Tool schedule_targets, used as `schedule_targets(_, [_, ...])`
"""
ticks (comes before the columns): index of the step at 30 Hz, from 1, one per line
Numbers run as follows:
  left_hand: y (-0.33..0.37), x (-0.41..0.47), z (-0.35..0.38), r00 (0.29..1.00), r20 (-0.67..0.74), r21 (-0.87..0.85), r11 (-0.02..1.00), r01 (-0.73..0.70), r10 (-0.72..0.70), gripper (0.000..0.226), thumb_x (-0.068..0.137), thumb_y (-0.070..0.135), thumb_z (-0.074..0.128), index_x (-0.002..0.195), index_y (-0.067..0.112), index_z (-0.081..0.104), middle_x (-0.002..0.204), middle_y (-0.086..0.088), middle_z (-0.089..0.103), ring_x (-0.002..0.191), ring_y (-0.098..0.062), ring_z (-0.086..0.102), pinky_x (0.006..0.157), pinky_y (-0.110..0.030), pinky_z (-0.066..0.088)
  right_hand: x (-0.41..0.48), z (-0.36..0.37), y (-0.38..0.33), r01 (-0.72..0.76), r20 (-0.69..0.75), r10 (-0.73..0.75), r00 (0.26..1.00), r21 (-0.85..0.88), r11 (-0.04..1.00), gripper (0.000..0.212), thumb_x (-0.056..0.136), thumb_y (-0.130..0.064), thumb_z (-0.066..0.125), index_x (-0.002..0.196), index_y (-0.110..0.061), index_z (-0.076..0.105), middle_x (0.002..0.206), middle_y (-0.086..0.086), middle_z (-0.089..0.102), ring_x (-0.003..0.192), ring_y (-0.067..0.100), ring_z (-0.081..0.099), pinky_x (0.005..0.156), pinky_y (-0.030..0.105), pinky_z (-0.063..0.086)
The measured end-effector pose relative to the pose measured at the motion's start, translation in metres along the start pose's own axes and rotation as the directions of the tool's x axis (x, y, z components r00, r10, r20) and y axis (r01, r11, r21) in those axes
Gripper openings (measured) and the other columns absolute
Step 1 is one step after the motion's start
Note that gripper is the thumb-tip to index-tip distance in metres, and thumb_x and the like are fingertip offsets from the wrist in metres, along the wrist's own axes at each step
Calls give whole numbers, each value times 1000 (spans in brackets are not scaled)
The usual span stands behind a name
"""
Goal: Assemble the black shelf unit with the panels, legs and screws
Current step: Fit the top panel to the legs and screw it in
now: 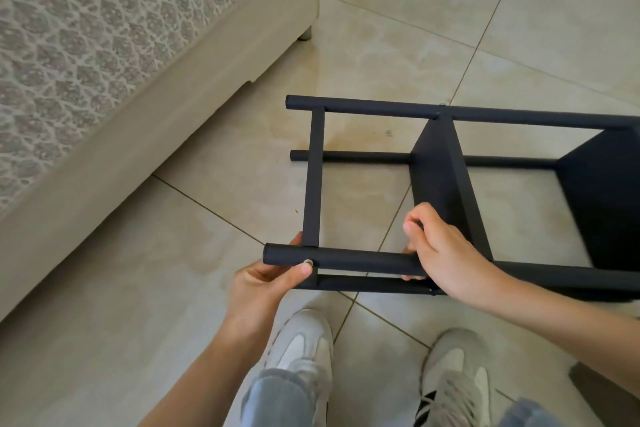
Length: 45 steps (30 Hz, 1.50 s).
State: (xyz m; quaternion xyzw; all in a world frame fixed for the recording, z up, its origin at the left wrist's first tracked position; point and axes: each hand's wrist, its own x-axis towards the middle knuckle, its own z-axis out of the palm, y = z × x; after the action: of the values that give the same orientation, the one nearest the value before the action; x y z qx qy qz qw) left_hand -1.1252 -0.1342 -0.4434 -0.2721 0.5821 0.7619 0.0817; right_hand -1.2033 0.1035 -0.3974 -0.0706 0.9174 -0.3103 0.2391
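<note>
While the black shelf unit (pixel 440 184) lies sideways on the pale tiled floor (pixel 450 28), the left hand (pixel 266 284) pinches its near round leg (pixel 363 260), thumb on a small silver screw (pixel 307 262). The right hand (pixel 446 250) curls its fingers round that leg. A slipping thumb could drop the screw.

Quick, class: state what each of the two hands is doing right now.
Left hand: grips the near black round leg, thumb on its silver screw.
Right hand: curled round the same leg.
</note>
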Motion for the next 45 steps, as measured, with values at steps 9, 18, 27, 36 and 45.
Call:
schedule_targets(9, [9,9,-8,993,96,96,992,-80,71,28,72,-11,75,97,2,73,106,1,77,94,-12,74,72,-17,56,29,8,-27,221,-7,-222,975,76,972,15,104,-34,27,102,-27,41,111,-6,62,100,10,62,87,34,54])
schedule_targets(18, [25,20,-18,959,229,342,909,-239,166,51,60,17,84,109,21,73,100,7,77,94,-13,73,83,-22,58,47,29,-47,450,119,-453,883,58,891,17,106,-25,27,95,-19,37,156,-12,31,143,-2,23,107,30,36])
schedule_targets(27, [21,21,-28,948,260,491,820,-295,186,52,59,24,86,108,37,75,103,17,76,100,-6,72,92,-23,55,47,35,-41,495,217,-482,849,-8,869,18,106,-22,28,94,-14,39,160,-10,24,143,-13,-1,111,30,35])
schedule_targets(36, [22,24,-30,927,323,569,744,-351,191,58,64,32,84,119,36,67,110,20,73,107,-2,68,97,-27,53,46,39,-36,490,197,-498,845,87,867,16,106,-17,31,93,-15,40,159,-13,25,143,-12,3,107,30,38])
schedule_targets(45, [23,30,-34,764,549,732,245,-635,339,75,84,57,65,151,35,38,160,24,24,150,-3,20,118,-26,23,47,41,-30,444,173,-489,855,245,862,15,107,-18,30,97,-15,40,155,-16,32,144,-11,9,112,19,27])
